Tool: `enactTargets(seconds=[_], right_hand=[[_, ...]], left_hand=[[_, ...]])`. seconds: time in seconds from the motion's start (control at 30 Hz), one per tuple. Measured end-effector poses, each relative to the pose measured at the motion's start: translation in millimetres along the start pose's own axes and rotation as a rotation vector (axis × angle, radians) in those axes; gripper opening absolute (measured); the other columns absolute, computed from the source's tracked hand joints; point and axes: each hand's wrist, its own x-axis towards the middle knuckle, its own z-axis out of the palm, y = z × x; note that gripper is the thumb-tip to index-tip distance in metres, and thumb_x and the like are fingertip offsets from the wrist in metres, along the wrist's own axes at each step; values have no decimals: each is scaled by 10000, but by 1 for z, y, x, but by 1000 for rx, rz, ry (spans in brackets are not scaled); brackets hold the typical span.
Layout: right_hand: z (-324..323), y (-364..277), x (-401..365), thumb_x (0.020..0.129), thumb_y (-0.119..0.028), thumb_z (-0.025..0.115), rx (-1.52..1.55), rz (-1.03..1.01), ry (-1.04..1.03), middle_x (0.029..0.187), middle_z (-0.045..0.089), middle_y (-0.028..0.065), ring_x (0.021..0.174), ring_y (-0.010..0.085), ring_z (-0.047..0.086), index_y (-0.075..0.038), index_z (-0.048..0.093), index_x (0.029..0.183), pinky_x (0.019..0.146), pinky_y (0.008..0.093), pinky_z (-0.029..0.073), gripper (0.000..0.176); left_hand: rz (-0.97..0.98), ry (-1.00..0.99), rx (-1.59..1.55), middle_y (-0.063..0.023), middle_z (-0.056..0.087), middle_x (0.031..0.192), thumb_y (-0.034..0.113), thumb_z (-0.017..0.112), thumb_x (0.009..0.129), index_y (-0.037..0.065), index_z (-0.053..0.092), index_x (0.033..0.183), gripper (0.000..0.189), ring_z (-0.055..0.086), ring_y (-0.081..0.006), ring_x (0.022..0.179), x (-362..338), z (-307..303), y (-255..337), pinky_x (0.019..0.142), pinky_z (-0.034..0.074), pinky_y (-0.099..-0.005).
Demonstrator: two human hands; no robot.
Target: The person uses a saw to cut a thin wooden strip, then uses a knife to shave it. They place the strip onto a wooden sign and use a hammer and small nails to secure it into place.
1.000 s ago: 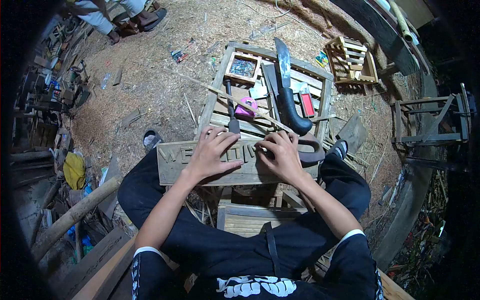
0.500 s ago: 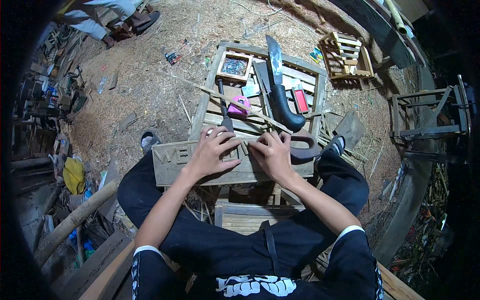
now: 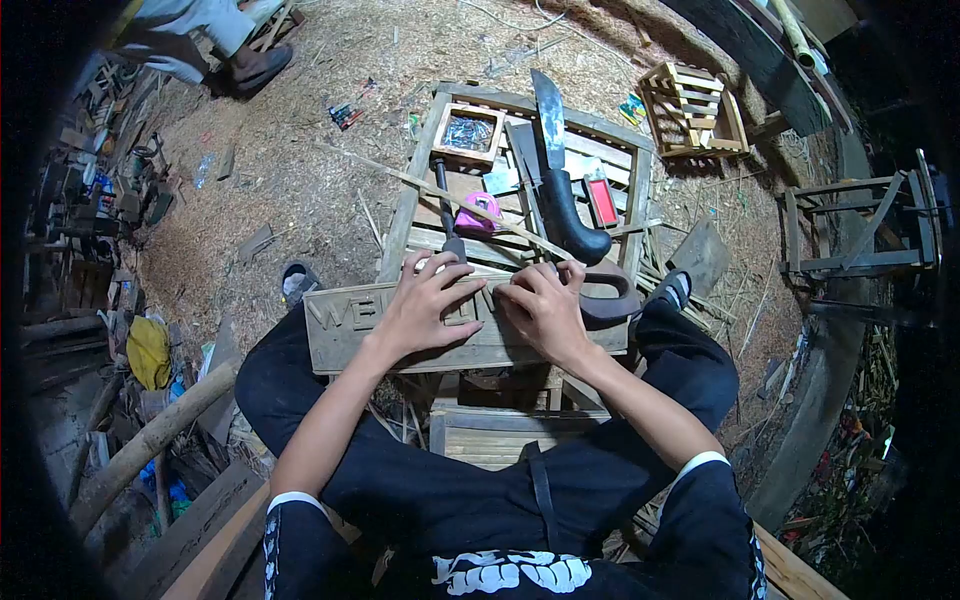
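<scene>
A wooden board (image 3: 335, 345) with raised letters, "WEL" readable at its left, lies across in front of me. My left hand (image 3: 425, 305) rests on the board's middle, fingers spread, covering some letters. Just right of it, my right hand (image 3: 545, 310) has its fingers drawn together at the board's upper part; what they hold, if anything, is hidden. Beyond the board, a slatted wooden table (image 3: 400, 225) bears a large knife (image 3: 560, 170), a pink tape measure (image 3: 479, 212), a wooden box of nails (image 3: 468, 132), a red-and-white case (image 3: 601, 202) and a dark-handled tool (image 3: 446, 210).
A thin wood strip (image 3: 400, 177) crosses the table. A dark curved handle (image 3: 608, 297) lies beside my right hand. Further off are a slatted crate (image 3: 695, 112), a wooden frame (image 3: 860, 225), and another person's leg and foot (image 3: 240, 65) at upper left.
The other person's leg and foot at upper left have shifted. My right fingers have moved very slightly on the board; my left hand looks nearly unchanged.
</scene>
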Motion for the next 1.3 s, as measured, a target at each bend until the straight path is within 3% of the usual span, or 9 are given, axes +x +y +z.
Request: enactTargets(seconds=[0.17,0.63,0.73,0.9,1.03,1.07,1.13,1.2,1.3], right_hand=[[-13,-14,-13,804,-156,828,74,-95,-82,1030,673,-2,1139,191,626,-188,757,1122,1094,552,259,327],[-20,-1,-8,810,-185,841,-31,-146,-112,1050,686,-46,1097,162,638,-205,770,1106,1075,539,250,305],[-33,9,10,817,-82,767,-3,-87,80,1075,688,40,1067,234,655,-143,731,1151,1004,458,378,342],[0,30,31,846,-29,690,32,-48,43,1112,696,106,1054,288,652,-69,719,1149,895,416,470,307],[-1,16,23,887,-107,709,-74,-52,8,1198,679,116,1152,289,624,-84,697,1236,970,436,461,350],[-6,11,20,923,-169,709,-47,-85,-43,1203,678,112,1176,286,616,-87,684,1259,1002,446,449,347],[-11,3,15,998,-335,696,-70,-157,-127,1229,663,101,1228,276,596,-95,648,1313,1083,490,403,399],[-11,-1,8,989,-371,705,-57,-132,-195,1323,618,119,1281,299,562,-105,612,1392,1099,516,381,492],[-9,2,4,991,-379,703,-50,-127,-195,1364,596,132,1312,318,542,-107,593,1425,1102,517,375,525]], left_hand=[[-26,2,-30,-88,688,1324,460,856,793,146,711,1352,657,522,-288,1381,-3,-4,-2,1220,269,-518],[8,17,-6,-87,688,1319,449,856,798,137,705,1342,645,538,-277,1367,-3,2,0,1212,290,-508],[-8,18,-3,-86,688,1322,450,856,800,136,701,1348,650,539,-273,1364,-3,4,2,1209,294,-503],[-67,-14,-56,-85,682,1362,424,876,792,116,689,1375,685,584,-290,1318,-4,4,4,1185,332,-493],[-165,-26,-147,-126,669,1374,525,907,718,65,565,1505,974,588,-330,1302,-5,-10,10,1151,380,-525],[-180,-91,-93,-178,586,1475,612,915,640,49,442,1597,1207,514,-367,1383,-10,-11,10,1199,338,-545],[-203,-148,-38,-196,523,1528,637,916,614,49,399,1621,1276,461,-384,1426,-20,-23,15,1227,305,-552],[-218,-254,9,-241,321,1654,689,921,530,76,286,1680,1450,314,-440,1521,-32,-28,18,1282,212,-592],[-195,-311,125,-249,268,1673,597,958,524,159,288,1694,1418,279,-486,1526,-50,-28,23,1282,186,-627]])
